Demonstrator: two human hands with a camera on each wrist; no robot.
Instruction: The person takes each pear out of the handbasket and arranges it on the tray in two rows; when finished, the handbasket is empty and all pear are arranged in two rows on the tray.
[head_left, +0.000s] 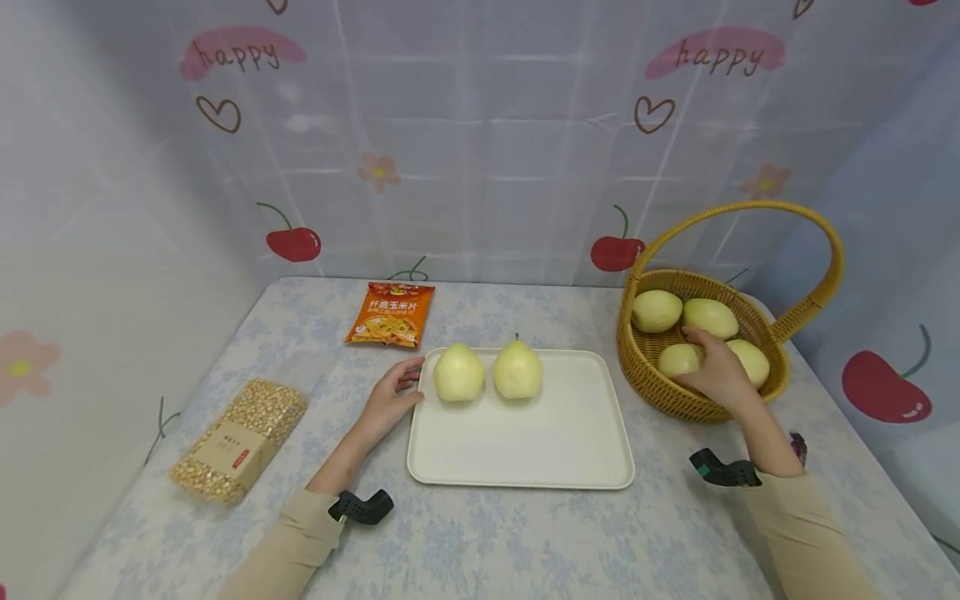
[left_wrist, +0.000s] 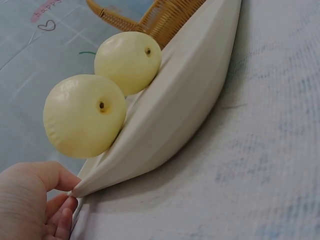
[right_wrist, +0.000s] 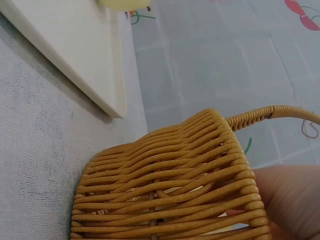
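Note:
Two pale yellow-green pears, a left pear [head_left: 459, 372] and a right pear [head_left: 517, 369], stand side by side on the white tray [head_left: 525, 450] near its far edge. My left hand [head_left: 392, 398] pinches the tray's left rim between thumb and fingers; the left wrist view has this hand [left_wrist: 35, 200] at the tray's corner. Inside the wicker basket [head_left: 637, 367] on the right lie several more pears. There my right hand [head_left: 718, 372] grips the near-left pear [head_left: 681, 359], fingers over it. In the right wrist view the basket wall [right_wrist: 165, 185] hides most of that hand [right_wrist: 292, 200].
An orange snack bag [head_left: 392, 314] lies behind the tray on the left. A clear pack of yellow kernels [head_left: 240, 440] lies at the left of the table. The basket's tall handle [head_left: 750, 206] arches over its opening. A printed curtain [head_left: 480, 167] hangs behind the table.

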